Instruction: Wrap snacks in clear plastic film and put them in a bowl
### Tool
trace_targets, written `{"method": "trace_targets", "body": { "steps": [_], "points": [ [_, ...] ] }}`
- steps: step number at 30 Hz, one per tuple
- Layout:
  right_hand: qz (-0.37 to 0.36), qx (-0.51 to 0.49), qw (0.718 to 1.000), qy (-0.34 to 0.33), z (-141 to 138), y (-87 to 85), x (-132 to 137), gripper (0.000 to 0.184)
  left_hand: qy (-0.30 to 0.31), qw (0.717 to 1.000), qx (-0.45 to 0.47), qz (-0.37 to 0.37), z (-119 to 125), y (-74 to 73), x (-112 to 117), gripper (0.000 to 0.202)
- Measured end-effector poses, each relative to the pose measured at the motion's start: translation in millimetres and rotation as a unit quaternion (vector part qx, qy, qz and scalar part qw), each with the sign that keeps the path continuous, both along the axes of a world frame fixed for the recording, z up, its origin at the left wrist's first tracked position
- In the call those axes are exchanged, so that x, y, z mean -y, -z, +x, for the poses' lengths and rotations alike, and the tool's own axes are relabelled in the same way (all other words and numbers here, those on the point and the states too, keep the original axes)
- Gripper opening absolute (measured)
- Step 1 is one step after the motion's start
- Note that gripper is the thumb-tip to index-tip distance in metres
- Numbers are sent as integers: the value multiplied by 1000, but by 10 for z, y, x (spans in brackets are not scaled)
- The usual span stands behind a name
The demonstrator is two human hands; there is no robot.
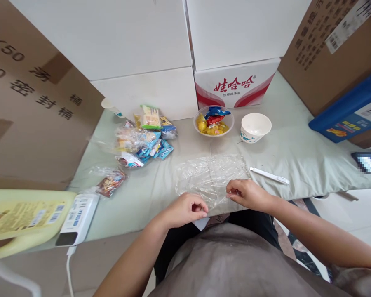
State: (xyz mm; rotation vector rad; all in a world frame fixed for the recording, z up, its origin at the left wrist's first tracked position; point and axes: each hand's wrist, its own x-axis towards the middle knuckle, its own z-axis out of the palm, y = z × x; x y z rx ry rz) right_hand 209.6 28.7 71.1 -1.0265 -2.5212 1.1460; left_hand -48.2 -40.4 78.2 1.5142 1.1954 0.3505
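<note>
A crinkled clear plastic bag [208,171] lies flat on the pale green cloth directly before me. My left hand [188,210] is closed at its near left edge, thumb and fingers pinched together on the film. At the near right edge, my right hand [245,194] pinches the same bag between thumb and curled fingers. A stretch of film runs between the two hands. Just right of the bag rests a white pen-shaped cutter [269,175]. Beyond it stand a clear bowl [229,128] with yellow, red and blue packets and a white paper cup [255,128].
Packaged snacks [145,136] are heaped at left, near a wrapped red-brown packet [113,181]. A white power strip [78,216] and yellow jug [24,218] sit at the left edge. White boxes [142,95] form the back; a blue container [352,111] leans at right.
</note>
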Motion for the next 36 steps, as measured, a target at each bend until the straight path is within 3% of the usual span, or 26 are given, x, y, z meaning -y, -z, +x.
{"method": "trace_targets", "body": {
  "steps": [3, 6, 8, 12, 16, 19, 23, 26, 30, 31, 33, 35, 36],
  "points": [
    [-46, -14, 999, -16, 37, -30, -36, 11, 5, 998, 58, 29, -18, -24, -8, 14],
    [-106, -20, 994, -19, 136, -32, -107, 13, -65, 987, 145, -16, -84, -9, -11, 20],
    [-125, -24, 992, 4, 214, 0, -169, 12, -121, 980, 154, -34, -152, 25, -30, 23],
    [-124, -52, 985, 112, 306, 127, -294, 17, -201, 976, 45, 65, -335, 97, -168, 24],
    [-88, -75, 967, 226, 237, 260, -344, 25, -266, 943, -95, 173, -488, 171, -413, 28],
    [-24, -50, 965, 257, 131, 323, -336, 28, -314, 911, -161, 213, -518, 271, -589, 27],
    [69, 15, 968, 242, 33, 354, -323, 34, -343, 890, -195, 229, -494, 424, -713, 28],
    [93, 63, 967, 227, 15, 350, -325, 34, -323, 861, -263, 291, -463, 451, -709, 32],
    [126, 93, 962, 222, -4, 341, -315, 29, -285, 769, -368, 438, -312, 381, -631, 23],
    [135, 99, 961, 221, -16, 343, -309, 28, -241, 770, -366, 463, -248, 369, -607, 21],
    [148, 115, 957, 221, -39, 351, -304, 29, -100, 805, -329, 483, -108, 374, -562, 21],
    [152, 132, 955, 219, -42, 362, -324, 30, 32, 833, -286, 472, 10, 416, -524, 23],
    [151, 140, 954, 219, -29, 364, -347, 31, 66, 840, -277, 462, 48, 445, -508, 25]
  ]
}}
